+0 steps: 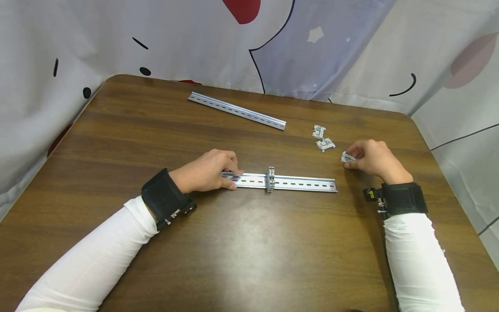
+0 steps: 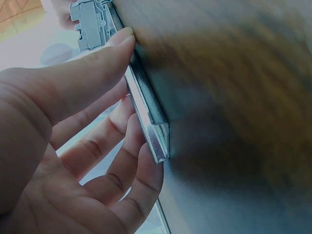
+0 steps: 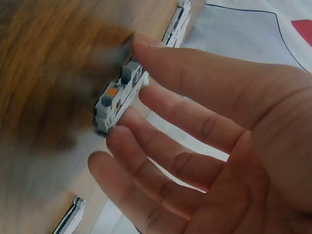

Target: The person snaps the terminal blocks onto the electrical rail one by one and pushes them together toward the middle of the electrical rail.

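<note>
My left hand (image 1: 208, 170) grips the left end of a slotted metal DIN rail (image 1: 304, 183) lying across the table. In the left wrist view the thumb lies along one edge of the rail (image 2: 141, 100), with the fingers curled against the other. Upright across the middle of this rail stand grey terminal blocks (image 1: 270, 179), side by side. To the right of the rail, my right hand (image 1: 373, 159) pinches a loose grey terminal block (image 1: 347, 157) at the tabletop. Its orange mark shows in the right wrist view, where the block (image 3: 119, 95) sits between thumb and fingertips.
Two more terminal blocks lie flat beyond the right hand, one farther back (image 1: 319, 131) and one nearer (image 1: 325, 144). A second DIN rail (image 1: 238, 111) lies slanted at the back of the brown wooden table (image 1: 249, 260). A patterned curtain (image 1: 175, 39) hangs behind the table.
</note>
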Motion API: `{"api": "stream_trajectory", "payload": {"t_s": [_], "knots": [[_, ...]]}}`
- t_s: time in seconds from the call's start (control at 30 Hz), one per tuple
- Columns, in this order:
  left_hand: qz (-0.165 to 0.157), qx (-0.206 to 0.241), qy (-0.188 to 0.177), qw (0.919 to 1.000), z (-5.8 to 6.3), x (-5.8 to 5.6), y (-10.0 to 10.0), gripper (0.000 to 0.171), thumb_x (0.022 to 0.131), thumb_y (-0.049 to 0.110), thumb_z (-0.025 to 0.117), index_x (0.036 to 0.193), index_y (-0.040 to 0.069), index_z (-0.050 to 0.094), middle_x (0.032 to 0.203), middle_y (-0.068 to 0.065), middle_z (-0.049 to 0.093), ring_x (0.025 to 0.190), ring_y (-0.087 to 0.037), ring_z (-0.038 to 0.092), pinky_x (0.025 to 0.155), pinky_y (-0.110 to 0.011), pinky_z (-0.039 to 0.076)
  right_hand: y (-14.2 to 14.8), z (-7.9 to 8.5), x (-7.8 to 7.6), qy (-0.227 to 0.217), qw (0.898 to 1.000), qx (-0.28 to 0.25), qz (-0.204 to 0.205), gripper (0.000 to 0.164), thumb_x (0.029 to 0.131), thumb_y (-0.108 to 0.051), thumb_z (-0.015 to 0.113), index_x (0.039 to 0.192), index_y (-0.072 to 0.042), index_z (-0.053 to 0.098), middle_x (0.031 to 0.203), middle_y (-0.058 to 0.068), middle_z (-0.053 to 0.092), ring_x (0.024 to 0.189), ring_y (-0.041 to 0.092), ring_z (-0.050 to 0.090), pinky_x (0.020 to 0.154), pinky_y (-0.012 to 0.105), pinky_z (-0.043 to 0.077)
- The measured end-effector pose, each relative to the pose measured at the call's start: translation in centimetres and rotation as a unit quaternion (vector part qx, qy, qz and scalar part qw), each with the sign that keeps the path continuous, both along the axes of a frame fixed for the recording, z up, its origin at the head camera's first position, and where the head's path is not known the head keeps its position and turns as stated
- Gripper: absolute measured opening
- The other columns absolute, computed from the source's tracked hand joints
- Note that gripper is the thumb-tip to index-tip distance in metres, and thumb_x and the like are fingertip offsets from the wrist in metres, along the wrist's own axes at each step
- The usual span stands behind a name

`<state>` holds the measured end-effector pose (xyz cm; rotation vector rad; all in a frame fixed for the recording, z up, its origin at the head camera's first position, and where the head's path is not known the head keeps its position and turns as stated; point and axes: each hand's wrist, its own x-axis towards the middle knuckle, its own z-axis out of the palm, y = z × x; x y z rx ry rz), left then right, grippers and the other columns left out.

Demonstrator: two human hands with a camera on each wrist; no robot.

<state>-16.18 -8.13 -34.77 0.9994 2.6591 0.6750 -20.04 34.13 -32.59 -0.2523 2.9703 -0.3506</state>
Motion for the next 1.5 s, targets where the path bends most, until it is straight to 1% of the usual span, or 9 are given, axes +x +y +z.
{"api": "stream_trajectory", "payload": {"t_s": [0.17, 0.37, 0.53, 0.7, 0.8, 0.9, 1.1, 1.3, 1.5], "knots": [[-0.002, -0.001, 0.002, 1.0000, 0.0, 0.0, 0.0, 0.041, 0.079, 0.022, 0.083, 0.118, 0.012, 0.074, 0.102, -0.005, 0.066, 0.093, -0.021, 0.062, 0.080, -0.035, 0.050, -0.2, 0.0, 0.1, 0.002, 1.000, 0.017, 0.018, 0.028, 0.082, -0.016, 0.077, 0.101, 0.004, 0.072, 0.092, 0.021, 0.075, 0.084, 0.032, 0.069, 0.072, 0.046, 0.050], [0.000, -0.002, 0.002, 1.0000, -0.1, 0.0, 0.0, 0.040, 0.079, 0.022, 0.083, 0.117, 0.012, 0.074, 0.101, -0.005, 0.066, 0.092, -0.021, 0.061, 0.080, -0.035, 0.050, -0.5, 0.3, 0.4, 0.015, 0.997, 0.058, 0.047, 0.036, 0.088, -0.011, 0.066, 0.121, 0.003, 0.058, 0.090, 0.023, 0.073, 0.077, 0.031, 0.068, 0.067, 0.047, 0.051], [-0.001, 0.001, 0.003, 1.0000, 0.0, 0.0, 0.0, 0.040, 0.079, 0.022, 0.083, 0.116, 0.012, 0.075, 0.101, -0.005, 0.066, 0.091, -0.021, 0.061, 0.079, -0.035, 0.050, -0.7, 0.7, 0.6, 0.038, 0.994, 0.085, 0.057, 0.036, 0.088, 0.001, 0.053, 0.123, 0.001, 0.062, 0.066, 0.013, 0.059, 0.055, 0.021, 0.049, 0.049, 0.033, 0.038], [-0.009, 0.011, 0.004, 0.9999, 0.1, 0.0, 0.0, 0.040, 0.079, 0.020, 0.083, 0.117, 0.010, 0.074, 0.100, -0.006, 0.066, 0.090, -0.022, 0.062, 0.078, -0.035, 0.049, -0.7, 1.0, 0.7, 0.051, 0.993, 0.089, 0.053, 0.035, 0.085, 0.007, 0.048, 0.110, 0.003, 0.071, 0.085, 0.027, 0.071, 0.063, 0.028, 0.056, 0.052, 0.039, 0.044], [-0.013, 0.014, 0.003, 0.9998, 0.0, 0.0, 0.0, 0.040, 0.079, 0.019, 0.083, 0.117, 0.010, 0.074, 0.099, -0.007, 0.066, 0.090, -0.022, 0.062, 0.078, -0.035, 0.049, -0.7, 1.2, 0.6, 0.031, 0.995, 0.086, 0.047, 0.034, 0.082, 0.006, 0.048, 0.103, 0.002, 0.075, 0.104, 0.030, 0.072, 0.080, 0.032, 0.062, 0.062, 0.041, 0.047], [-0.012, 0.011, 0.003, 0.9999, 0.0, 0.0, -0.1, 0.040, 0.079, 0.019, 0.083, 0.117, 0.010, 0.074, 0.100, -0.007, 0.066, 0.091, -0.022, 0.062, 0.078, -0.034, 0.049, -0.8, 1.6, 0.7, -0.006, 0.996, 0.078, 0.042, 0.032, 0.084, 0.003, 0.051, 0.104, 0.001, 0.076, 0.106, 0.028, 0.072, 0.078, 0.031, 0.062, 0.061, 0.038, 0.045], [-0.009, 0.008, 0.002, 0.9999, 0.0, 0.0, -0.1, 0.040, 0.079, 0.020, 0.083, 0.117, 0.010, 0.074, 0.100, -0.007, 0.066, 0.090, -0.022, 0.061, 0.078, -0.034, 0.049, -1.1, 2.7, 1.4, -0.041, 0.996, 0.056, 0.063, 0.024, 0.082, 0.004, 0.064, 0.102, -0.002, 0.077, 0.093, 0.021, 0.077, 0.074, 0.025, 0.069, 0.061, 0.035, 0.049], [-0.008, 0.007, 0.001, 0.9999, 0.1, 0.0, 0.0, 0.040, 0.079, 0.020, 0.083, 0.117, 0.010, 0.074, 0.100, -0.007, 0.066, 0.091, -0.023, 0.062, 0.079, -0.035, 0.050, -1.4, 2.8, 1.6, -0.093, 0.991, 0.048, 0.080, 0.032, 0.076, 0.005, 0.071, 0.108, 0.001, 0.073, 0.082, 0.015, 0.077, 0.059, 0.016, 0.070, 0.059, 0.035, 0.053], [-0.007, 0.008, 0.005, 0.9999, 0.1, 0.1, 0.0, 0.041, 0.078, 0.020, 0.084, 0.117, 0.011, 0.074, 0.099, -0.006, 0.066, 0.090, -0.022, 0.062, 0.078, -0.034, 0.050, -1.8, 3.2, 2.1, -0.125, 0.988, 0.047, 0.074, 0.019, 0.074, -0.003, 0.077, 0.093, 0.000, 0.074, 0.074, 0.007, 0.075, 0.056, 0.013, 0.069, 0.060, 0.033, 0.055]]}}
